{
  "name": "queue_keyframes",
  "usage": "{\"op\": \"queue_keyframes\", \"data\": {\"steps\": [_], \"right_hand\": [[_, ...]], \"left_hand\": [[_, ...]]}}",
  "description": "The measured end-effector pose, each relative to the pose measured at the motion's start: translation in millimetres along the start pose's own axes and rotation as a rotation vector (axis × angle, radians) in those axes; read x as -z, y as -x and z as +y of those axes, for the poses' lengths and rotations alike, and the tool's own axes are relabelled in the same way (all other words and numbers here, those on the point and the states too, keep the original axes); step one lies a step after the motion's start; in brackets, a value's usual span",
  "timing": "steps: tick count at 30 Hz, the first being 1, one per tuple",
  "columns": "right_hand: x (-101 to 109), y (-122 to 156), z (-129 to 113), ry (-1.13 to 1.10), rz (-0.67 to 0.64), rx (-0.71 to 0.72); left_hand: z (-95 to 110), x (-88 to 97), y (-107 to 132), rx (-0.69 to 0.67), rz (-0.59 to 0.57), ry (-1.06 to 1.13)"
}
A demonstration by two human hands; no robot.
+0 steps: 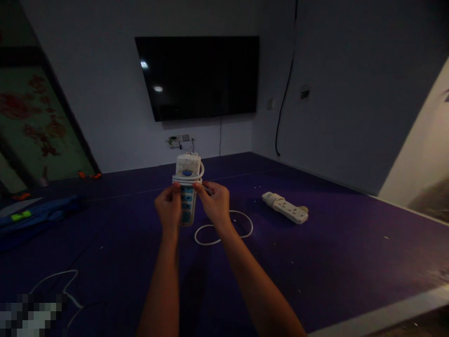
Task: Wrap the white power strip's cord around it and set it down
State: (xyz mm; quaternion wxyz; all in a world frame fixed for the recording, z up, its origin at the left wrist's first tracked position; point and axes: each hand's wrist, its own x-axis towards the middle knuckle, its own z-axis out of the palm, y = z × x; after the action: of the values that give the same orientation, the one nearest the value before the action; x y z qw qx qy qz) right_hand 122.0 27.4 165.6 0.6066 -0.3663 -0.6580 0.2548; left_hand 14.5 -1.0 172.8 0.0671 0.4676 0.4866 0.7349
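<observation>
"Where is the power strip?"

"Between the two hands, held up over the purple surface, its long side pointing upward in the view."

"And the left hand?"

"Its grip is clamped on the strip's left edge, about midway along, with the thumb just under the wound cord."

"The right hand?"

"Clamped on the opposite edge at nearly the same height, thumb tip against the lower side of those windings. Its other fingers are mostly hidden."

"What shows past the grip?"

"Above it, the white end with a blue oval switch. Below, between the hands, a column of blue sockets, running to the lower end, which stands clear of both thumbs."

"Any more cord about?"

"A white loop lies on the purple surface, partly hidden behind the right wrist. I can't tell what it joins."

"And the other strip?"

"The white socket strip lies to the right, well apart from both hands, a cord wrapped round one end."
</observation>
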Motion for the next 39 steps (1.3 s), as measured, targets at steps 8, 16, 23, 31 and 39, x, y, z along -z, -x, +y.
{"op": "queue_keyframes", "data": {"steps": [8, 16, 23, 31, 39], "right_hand": [[11.1, -2.4, -10.2, -0.196, -0.090, -0.095], [41.0, -5.4, -8.1, -0.229, -0.429, -0.208], [35.9, -9.7, -9.0, -0.176, -0.337, -0.206], [34.3, -0.1, -21.9, 0.075, -0.335, 0.058], [13.4, 11.4, -31.6, 0.184, -0.225, 0.034]], "left_hand": [[-5.6, -5.9, 0.8, 0.052, 0.008, 0.034], [-10.6, -2.8, -1.9, 0.072, 0.029, 0.028], [-13.5, -4.3, -2.8, 0.115, 0.062, 0.068], [-10.5, -4.8, 0.2, 0.094, 0.142, 0.042], [-23.9, -8.0, 9.9, -0.148, 0.184, -0.163]]}}
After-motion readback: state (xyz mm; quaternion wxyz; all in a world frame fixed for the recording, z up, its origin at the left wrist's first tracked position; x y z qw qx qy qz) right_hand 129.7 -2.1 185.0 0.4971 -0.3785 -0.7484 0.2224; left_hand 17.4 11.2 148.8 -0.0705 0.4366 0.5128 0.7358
